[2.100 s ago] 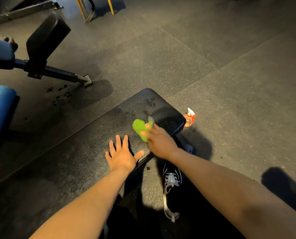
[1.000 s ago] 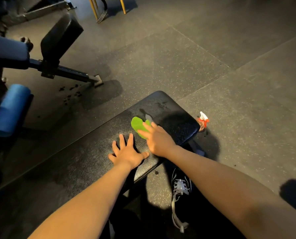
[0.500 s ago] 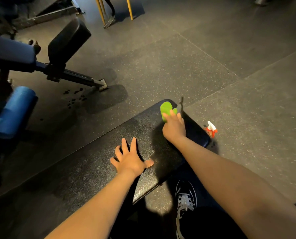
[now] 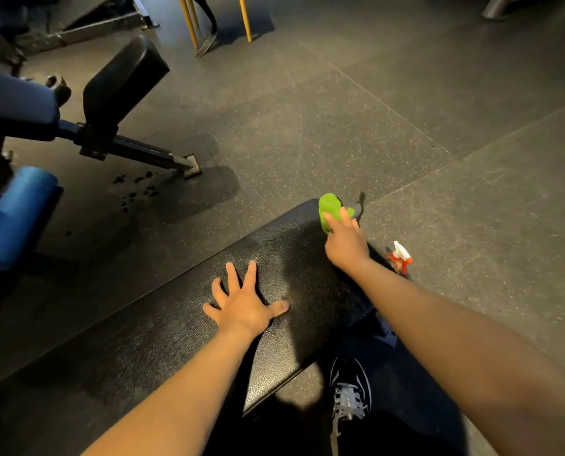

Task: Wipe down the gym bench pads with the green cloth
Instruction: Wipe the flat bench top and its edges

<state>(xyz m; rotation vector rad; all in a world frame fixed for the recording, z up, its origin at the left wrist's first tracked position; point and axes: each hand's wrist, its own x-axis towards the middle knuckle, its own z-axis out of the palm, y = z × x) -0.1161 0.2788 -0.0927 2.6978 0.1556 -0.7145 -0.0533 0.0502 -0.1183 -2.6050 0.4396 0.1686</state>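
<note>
Under both hands: gym floor (image 4: 389, 133), dark speckled rubber tiles with visible seams; it ran out beyond the right hand on every side.

Item, bench pad (image 4: 182, 330): black, pebbled vinyl, long and lying diagonally. It carried both hands. The stretch between them looked faintly damp. Judged step: wiping the pad's far end, well under way; the long run behind the left hand looked not yet done.

Item, second bench (image 4: 123, 80): black angled pad on a steel frame, far ahead and left of the left hand, with a blue roller (image 4: 14, 215) further left.

Item, left hand (image 4: 243, 307): open, fingers splayed, palm flat on the pad as a brace, gripping nothing.

Item, right hand (image 4: 345, 243): closed on the green cloth (image 4: 330, 207), pressing it at the pad's far corner.

Item, spray bottle (image 4: 401, 258): red and white, on the floor just right of the right hand.

Next move, as judged: draw the cloth back along the pad with even pressure, and lift the left hand clear of its patch.
</note>
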